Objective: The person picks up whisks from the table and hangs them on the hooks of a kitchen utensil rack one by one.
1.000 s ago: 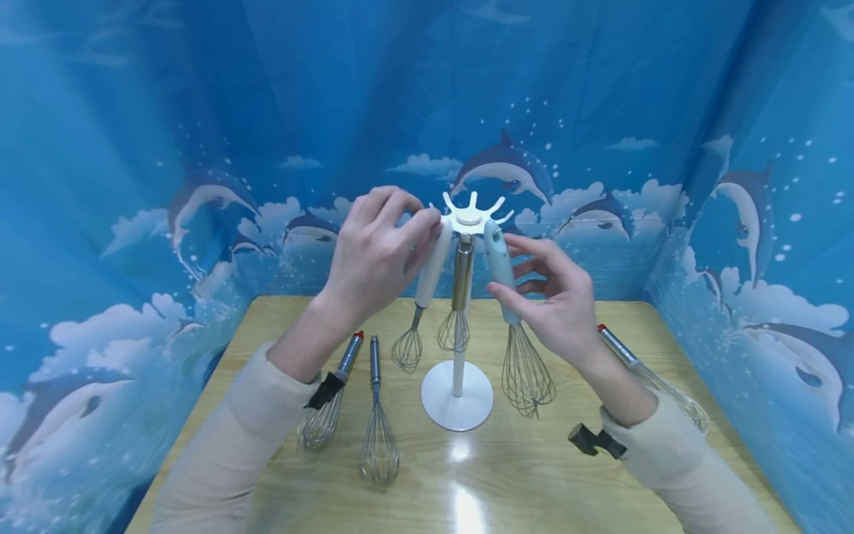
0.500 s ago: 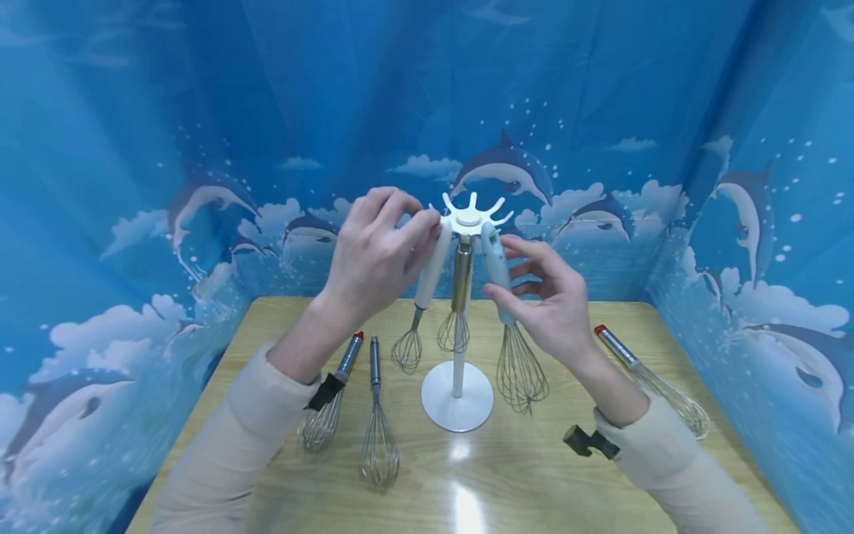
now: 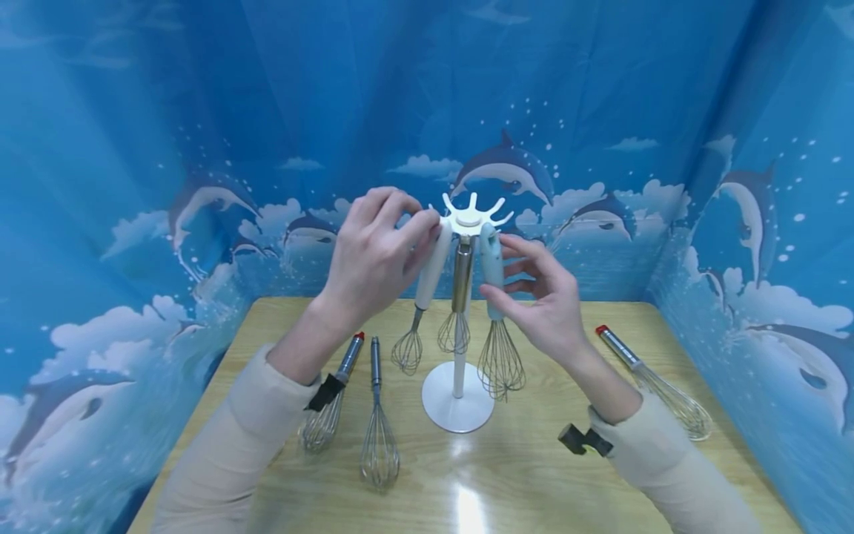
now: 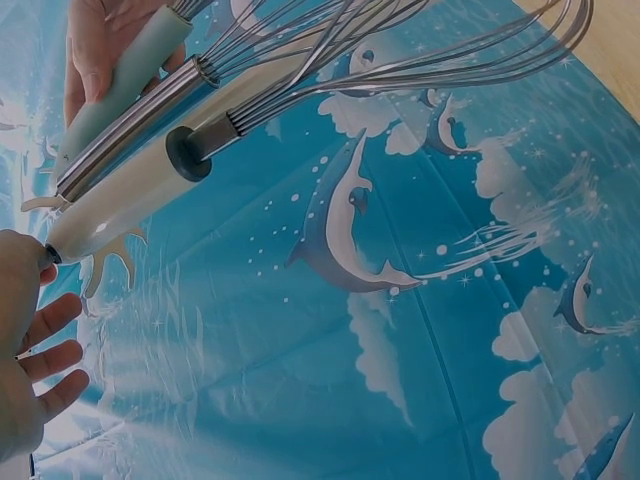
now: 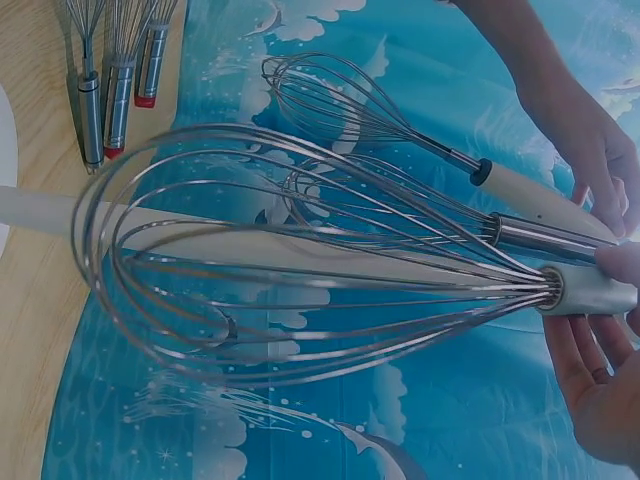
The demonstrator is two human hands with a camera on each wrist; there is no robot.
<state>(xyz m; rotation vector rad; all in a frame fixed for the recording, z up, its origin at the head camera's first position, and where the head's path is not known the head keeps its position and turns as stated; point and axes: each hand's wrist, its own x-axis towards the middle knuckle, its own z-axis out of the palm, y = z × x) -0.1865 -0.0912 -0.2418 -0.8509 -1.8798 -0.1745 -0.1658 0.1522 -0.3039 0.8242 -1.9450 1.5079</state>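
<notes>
A white stand [image 3: 466, 216] with a ring of curved hooks rises in the middle of the table. My left hand [image 3: 380, 248] pinches the top end of a white-handled whisk [image 3: 434, 267], which hangs at the stand's left. In the left wrist view, the other fingers [image 4: 52, 362] of that hand spread away from the handle. Between thumb and fingers my right hand [image 3: 543, 300] holds a whisk with a light blue handle [image 3: 491, 267], its top end right at the front right hooks. Between these two hangs a steel-handled whisk [image 3: 462, 278] at the front of the stand.
Two steel whisks lie on the table [image 3: 320, 489] to the left, one plain [image 3: 379, 445] and one red-tipped [image 3: 348, 360] partly behind the left wrist. Another red-tipped whisk [image 3: 657, 382] lies at the right. The stand's round base [image 3: 440, 404] sits below the hanging whisks. A dolphin-print curtain surrounds the table.
My right hand has moved a little left with the light blue whisk, whose wires have swung left to hang more upright near the stand. The left hand has stayed in place.
</notes>
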